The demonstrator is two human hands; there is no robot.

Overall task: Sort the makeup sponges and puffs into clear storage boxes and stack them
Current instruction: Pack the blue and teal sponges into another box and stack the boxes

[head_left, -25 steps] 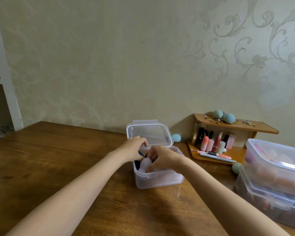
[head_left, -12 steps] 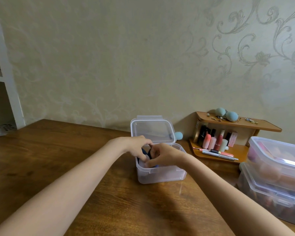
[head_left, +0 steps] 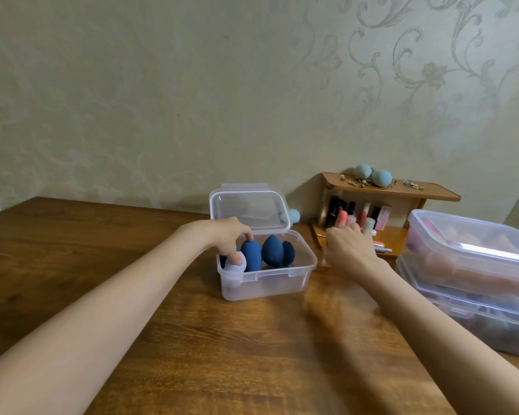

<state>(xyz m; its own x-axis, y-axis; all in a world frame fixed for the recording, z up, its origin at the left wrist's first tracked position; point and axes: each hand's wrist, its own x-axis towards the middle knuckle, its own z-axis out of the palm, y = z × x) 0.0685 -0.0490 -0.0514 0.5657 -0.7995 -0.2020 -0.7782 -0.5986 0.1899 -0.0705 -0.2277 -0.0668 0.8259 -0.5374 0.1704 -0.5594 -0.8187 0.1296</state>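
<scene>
Three egg-shaped navy sponges [head_left: 271,250] in clear box [head_left: 267,280]; left hand [head_left: 228,238] pinches one, right hand [head_left: 349,245] released.

Soft even light; right hand [head_left: 349,245] motion-blurred; wide-angle edge distortion.

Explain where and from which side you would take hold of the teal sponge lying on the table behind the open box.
Probably its rounded right side, coming from the right along the wall. The teal sponge lies behind the box, whose raised lid hides its left part, so only that bulge is free. The shelf stands close on the right, so the fingers would pinch it top and front.
</scene>
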